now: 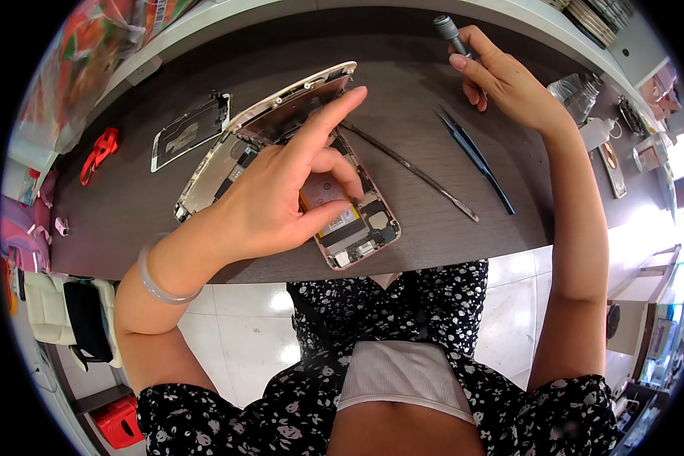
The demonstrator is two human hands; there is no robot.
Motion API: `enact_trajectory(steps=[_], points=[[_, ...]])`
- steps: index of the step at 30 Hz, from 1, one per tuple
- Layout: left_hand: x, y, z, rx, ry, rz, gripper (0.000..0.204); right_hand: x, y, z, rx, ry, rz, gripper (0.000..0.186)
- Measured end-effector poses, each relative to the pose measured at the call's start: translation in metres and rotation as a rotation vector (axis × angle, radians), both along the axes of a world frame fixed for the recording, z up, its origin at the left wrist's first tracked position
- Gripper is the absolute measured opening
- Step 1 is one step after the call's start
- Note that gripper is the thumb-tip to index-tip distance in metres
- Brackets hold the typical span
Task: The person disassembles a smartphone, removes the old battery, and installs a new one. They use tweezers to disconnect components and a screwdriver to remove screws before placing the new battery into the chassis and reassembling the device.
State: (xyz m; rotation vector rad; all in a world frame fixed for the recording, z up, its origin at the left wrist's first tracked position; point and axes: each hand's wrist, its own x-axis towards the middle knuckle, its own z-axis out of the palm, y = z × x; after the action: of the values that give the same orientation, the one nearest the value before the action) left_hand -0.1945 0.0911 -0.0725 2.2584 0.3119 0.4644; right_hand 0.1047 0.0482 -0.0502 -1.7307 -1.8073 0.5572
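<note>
My left hand (281, 182) is over an opened phone (387, 220), index finger stretched out past the others. Its thumb and a bent finger pinch together at the battery (323, 194); whatever is between the tips is too small to make out. A lifted panel (296, 95) with a pale rim stands tilted at the phone's far end. Beside it on the left, partly under my wrist, is a pale phone housing (205, 178). At the far right my right hand (501, 76) grips a grey knurled screwdriver (449, 32) between thumb and fingers; its blade end is hidden.
A metal pry tool (414, 169) and dark blue tweezers (475, 158) lie right of the phone. On the left are a white-framed screen panel (194, 133) and a red looped object (99, 156). Clear bottles (577, 95), a white squeeze bottle (596, 133) and another phone (612, 171) line the right edge.
</note>
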Motion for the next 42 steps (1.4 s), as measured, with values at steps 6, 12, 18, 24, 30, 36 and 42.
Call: enact_trajectory(steps=[6, 12, 18, 24, 30, 36, 42], points=[[0.0, 0.0, 0.0, 0.009, 0.005, -0.002, 0.091, 0.004, -0.001, 0.002, 0.083, -0.034, -0.033, 0.031], [0.001, -0.001, 0.001, -0.018, -0.01, -0.001, 0.09, 0.005, -0.006, 0.011, 0.41, -0.129, 0.078, 0.017], [-0.001, 0.001, -0.003, -0.03, -0.02, 0.006, 0.092, -0.007, -0.012, 0.016, 0.547, -0.206, 0.122, 0.017], [-0.001, 0.002, -0.004, -0.022, -0.033, -0.011, 0.094, -0.065, -0.027, 0.006, 0.374, -0.097, 0.573, 0.02], [-0.002, 0.003, -0.007, 0.018, -0.07, -0.036, 0.093, -0.087, -0.037, -0.002, 0.142, -0.046, 0.585, 0.022], [-0.003, 0.003, -0.004, 0.051, -0.067, -0.042, 0.093, -0.089, -0.036, -0.004, 0.089, -0.074, 0.551, 0.026], [-0.002, 0.004, -0.009, 0.092, -0.147, -0.062, 0.093, -0.091, -0.037, -0.008, 0.065, -0.014, 0.496, 0.025]])
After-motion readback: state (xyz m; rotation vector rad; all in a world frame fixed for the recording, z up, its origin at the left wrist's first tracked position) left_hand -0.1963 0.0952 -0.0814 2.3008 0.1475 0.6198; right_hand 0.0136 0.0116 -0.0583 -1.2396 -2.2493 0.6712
